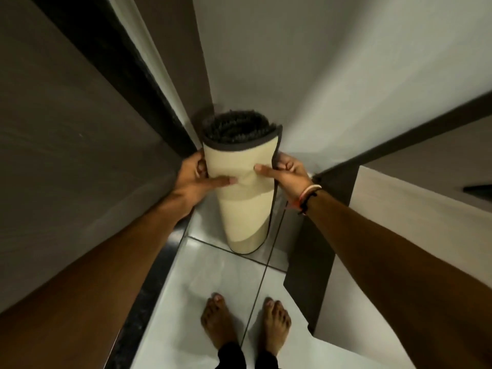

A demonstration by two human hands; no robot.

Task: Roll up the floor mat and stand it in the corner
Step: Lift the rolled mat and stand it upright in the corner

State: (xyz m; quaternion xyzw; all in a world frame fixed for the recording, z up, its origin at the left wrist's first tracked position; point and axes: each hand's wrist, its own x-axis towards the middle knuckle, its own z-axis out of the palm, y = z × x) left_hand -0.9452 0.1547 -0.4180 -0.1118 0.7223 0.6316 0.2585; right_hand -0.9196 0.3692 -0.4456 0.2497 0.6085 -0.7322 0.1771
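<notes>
The rolled floor mat (243, 209) stands upright on the tiled floor in the corner, cream backing outward with a dark trim, its dark shaggy pile showing at the top end. My left hand (195, 179) grips the roll's left side, thumb across the front. My right hand (286, 173) holds the right side at the loose outer edge, thumb pressed on the backing. The roll's bottom end rests on the floor close to the wall.
A dark door frame and brown panel (80, 129) run along the left. A white wall (332, 75) rises behind the mat. A dark skirting and cabinet edge (330, 209) stand at right. My bare feet (245, 326) are on glossy white tiles below.
</notes>
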